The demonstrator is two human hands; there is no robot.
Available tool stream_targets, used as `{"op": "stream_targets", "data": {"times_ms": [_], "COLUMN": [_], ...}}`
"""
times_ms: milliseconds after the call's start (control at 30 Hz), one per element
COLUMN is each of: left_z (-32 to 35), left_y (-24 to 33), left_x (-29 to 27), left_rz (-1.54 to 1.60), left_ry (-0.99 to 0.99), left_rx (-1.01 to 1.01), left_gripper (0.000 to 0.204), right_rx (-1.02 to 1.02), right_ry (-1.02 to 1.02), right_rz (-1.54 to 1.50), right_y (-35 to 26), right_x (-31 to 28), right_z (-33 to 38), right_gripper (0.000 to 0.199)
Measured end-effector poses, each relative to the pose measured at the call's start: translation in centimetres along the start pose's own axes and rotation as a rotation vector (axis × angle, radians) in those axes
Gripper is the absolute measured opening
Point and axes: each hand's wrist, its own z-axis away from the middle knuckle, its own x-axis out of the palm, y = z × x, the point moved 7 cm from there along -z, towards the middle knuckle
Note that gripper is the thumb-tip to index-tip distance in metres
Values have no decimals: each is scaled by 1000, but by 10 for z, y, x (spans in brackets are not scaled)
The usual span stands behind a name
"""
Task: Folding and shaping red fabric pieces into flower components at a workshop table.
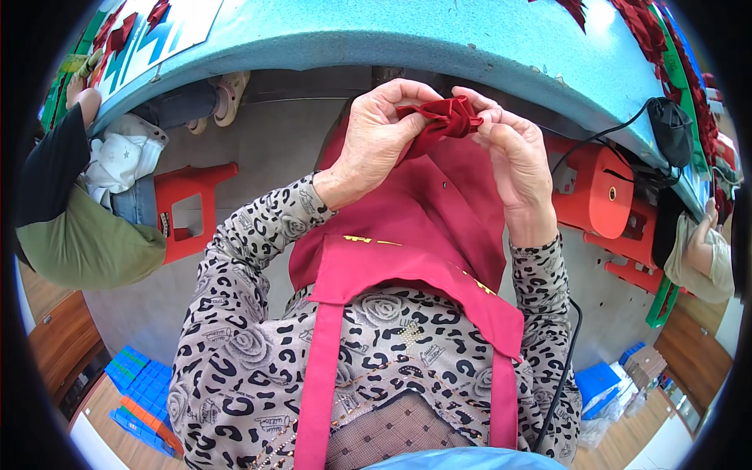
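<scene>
A dark red folded fabric bow (448, 119) is held up between my two hands, above my lap and just short of the table edge. My left hand (380, 133) pinches its left side between thumb and fingers. On the other side, my right hand (513, 149) grips the bow's right end with thumb and fingertips. The cloth is bunched and layered in the middle, and a tail of it hangs down at the lower left. My crimson apron (407, 211) lies under both hands.
A light blue table (337, 48) curves across the front. More red fabric pieces (638, 31) lie at its far right. A black pouch (670, 131) with a cord hangs at the right edge. Red stools (192, 207) and seated people (94, 227) are at both sides.
</scene>
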Motion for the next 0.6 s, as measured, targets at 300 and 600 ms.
{"op": "stream_targets", "data": {"times_ms": [300, 600], "left_z": [-4, 6], "left_y": [-5, -7], "left_x": [-7, -15], "left_rz": [77, 211], "left_ry": [-3, -13], "left_rx": [-99, -232], "left_gripper": [16, 19], "right_rx": [-767, -378], "right_ry": [138, -103], "right_rz": [1074, 552], "right_y": [-58, -16], "right_x": [35, 23], "right_z": [19, 2], "right_gripper": [6, 12]}}
